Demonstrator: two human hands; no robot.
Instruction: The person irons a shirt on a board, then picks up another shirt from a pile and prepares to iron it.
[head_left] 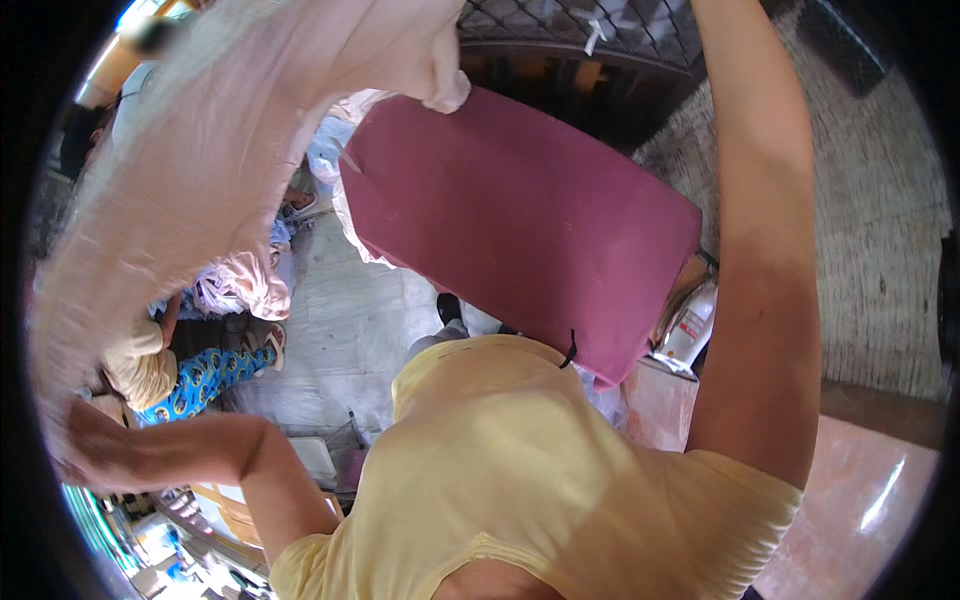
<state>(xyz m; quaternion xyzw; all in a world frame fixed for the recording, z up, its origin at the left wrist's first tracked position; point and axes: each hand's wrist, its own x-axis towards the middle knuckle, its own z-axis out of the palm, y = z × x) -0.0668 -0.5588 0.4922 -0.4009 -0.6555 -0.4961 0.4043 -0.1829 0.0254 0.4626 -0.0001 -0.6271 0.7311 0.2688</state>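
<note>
1. I am holding a pale pink cloth [200, 170] stretched overhead so it hangs open.
2. My left hand [75, 455] is gripping its lower edge.
3. My right arm [760, 250] is reaching up out of view; its grip I cannot tell.
4. A maroon board [520, 220] is lying below.

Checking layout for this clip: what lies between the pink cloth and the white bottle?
In the head view, the maroon padded board lies between the pink cloth and the white bottle.
</note>
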